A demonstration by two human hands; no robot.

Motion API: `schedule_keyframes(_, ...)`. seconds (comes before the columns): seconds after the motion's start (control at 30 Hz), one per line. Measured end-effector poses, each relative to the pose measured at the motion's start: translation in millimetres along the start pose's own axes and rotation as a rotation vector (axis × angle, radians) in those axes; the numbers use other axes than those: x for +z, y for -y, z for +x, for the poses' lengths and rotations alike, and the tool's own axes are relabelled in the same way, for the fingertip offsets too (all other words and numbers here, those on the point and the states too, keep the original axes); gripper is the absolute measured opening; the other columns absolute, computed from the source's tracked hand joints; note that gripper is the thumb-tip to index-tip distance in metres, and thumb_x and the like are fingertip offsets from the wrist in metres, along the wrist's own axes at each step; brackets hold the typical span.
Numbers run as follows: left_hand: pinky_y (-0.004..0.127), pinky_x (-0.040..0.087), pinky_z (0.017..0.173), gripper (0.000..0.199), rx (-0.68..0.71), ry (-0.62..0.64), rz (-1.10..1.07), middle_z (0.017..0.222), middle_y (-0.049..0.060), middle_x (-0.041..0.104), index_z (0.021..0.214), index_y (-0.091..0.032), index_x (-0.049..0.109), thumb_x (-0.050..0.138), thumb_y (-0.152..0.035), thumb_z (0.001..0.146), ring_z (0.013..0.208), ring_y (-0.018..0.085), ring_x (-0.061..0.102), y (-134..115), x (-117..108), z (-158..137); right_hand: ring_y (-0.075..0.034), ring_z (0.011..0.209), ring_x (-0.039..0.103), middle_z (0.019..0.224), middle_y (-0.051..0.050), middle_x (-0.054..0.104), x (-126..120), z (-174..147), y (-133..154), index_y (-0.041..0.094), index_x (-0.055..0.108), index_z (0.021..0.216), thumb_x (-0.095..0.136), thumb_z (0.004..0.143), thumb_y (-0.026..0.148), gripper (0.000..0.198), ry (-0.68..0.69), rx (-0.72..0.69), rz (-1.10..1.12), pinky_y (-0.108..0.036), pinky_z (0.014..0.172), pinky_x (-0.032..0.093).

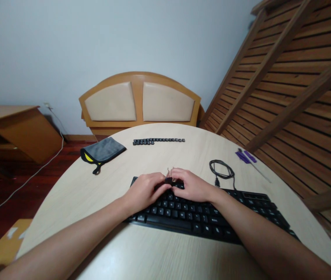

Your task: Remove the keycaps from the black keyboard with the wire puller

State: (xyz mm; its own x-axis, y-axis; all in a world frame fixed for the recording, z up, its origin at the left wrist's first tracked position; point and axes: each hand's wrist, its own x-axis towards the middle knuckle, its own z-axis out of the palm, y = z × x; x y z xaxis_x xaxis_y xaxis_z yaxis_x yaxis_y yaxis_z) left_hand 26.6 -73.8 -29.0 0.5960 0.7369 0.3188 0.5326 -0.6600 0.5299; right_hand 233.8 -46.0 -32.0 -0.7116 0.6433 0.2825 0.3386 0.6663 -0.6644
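Observation:
A black keyboard (177, 221) lies on the round table in front of me. Over its upper left part, my left hand (146, 190) and my right hand (191, 185) meet with their fingers closed. Between the fingertips is a small dark-handled wire keycap puller (168, 180), its thin wire prongs pointing away from me. Both hands pinch at it; whether a keycap sits between the prongs is too small to tell. Beyond the hands, loose black keycaps (159, 140) are lined up in one long row and a shorter one. My hands and right forearm hide part of the keyboard.
On the pale table (101, 233), a grey cloth with yellow lining (104, 149) lies at left. A coiled black cable (221, 169) lies behind the keyboard. At right are purple pieces (245, 156) and a thin rod (260, 172). A slatted wooden frame (288, 101) leans beyond the right edge.

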Motion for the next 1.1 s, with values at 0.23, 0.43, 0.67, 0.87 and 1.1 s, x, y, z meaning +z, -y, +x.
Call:
schedule_keyframes(0.23, 0.025, 0.036, 0.056, 0.028, -0.239, -0.081, -0.078, 0.065, -0.001, 0.062, 0.074, -0.018, 0.058, 0.051, -0.034, 0.095, 0.06, 0.015, 0.055, -1, 4, -2, -0.016, 0.089, 0.058, 0.093, -0.002, 0.061, -1, 0, 2, 0.019, 0.06, 0.082, 0.067, 0.076, 0.015, 0.01, 0.02, 0.01, -0.018, -0.029, 0.085, 0.046)
schedule_keyframes(0.43, 0.026, 0.045, 0.062, 0.025, -0.319, -0.114, -0.378, 0.073, 0.002, 0.067, 0.081, -0.016, 0.061, 0.051, -0.035, 0.095, 0.067, 0.016, 0.062, 9, 10, 1, -0.017, 0.095, 0.06, 0.1, -0.003, 0.064, 1, 0, 2, 0.02, 0.065, 0.082, 0.067, 0.078, 0.018, 0.005, 0.022, 0.044, 0.001, -0.032, 0.09, 0.045)
schedule_keyframes(0.67, 0.025, 0.047, 0.064, 0.025, -0.291, -0.182, -0.508, 0.075, 0.003, 0.068, 0.082, -0.015, 0.063, 0.056, -0.037, 0.092, 0.069, 0.016, 0.061, 12, 10, 0, -0.017, 0.091, 0.062, 0.096, -0.002, 0.067, 1, 1, 4, 0.02, 0.065, 0.087, 0.068, 0.077, 0.018, 0.011, -0.035, 0.031, 0.009, -0.031, 0.088, 0.046)
schedule_keyframes(0.87, 0.025, 0.047, 0.063, 0.023, -0.312, -0.251, -0.529, 0.075, 0.003, 0.068, 0.082, -0.014, 0.063, 0.058, -0.035, 0.091, 0.068, 0.015, 0.062, 11, 8, 0, -0.017, 0.087, 0.064, 0.092, -0.002, 0.07, 5, 1, 5, 0.019, 0.068, 0.09, 0.066, 0.077, 0.02, 0.013, -0.114, 0.158, 0.063, -0.031, 0.085, 0.048)
schedule_keyframes(1.1, 0.025, 0.049, 0.063, 0.021, -0.297, -0.251, -0.535, 0.078, 0.003, 0.071, 0.085, -0.015, 0.064, 0.061, -0.035, 0.089, 0.07, 0.016, 0.065, 7, 6, -1, -0.017, 0.084, 0.066, 0.089, -0.003, 0.073, 5, 1, 6, 0.018, 0.07, 0.091, 0.067, 0.078, 0.026, 0.016, -0.135, 0.301, 0.227, -0.031, 0.08, 0.05)
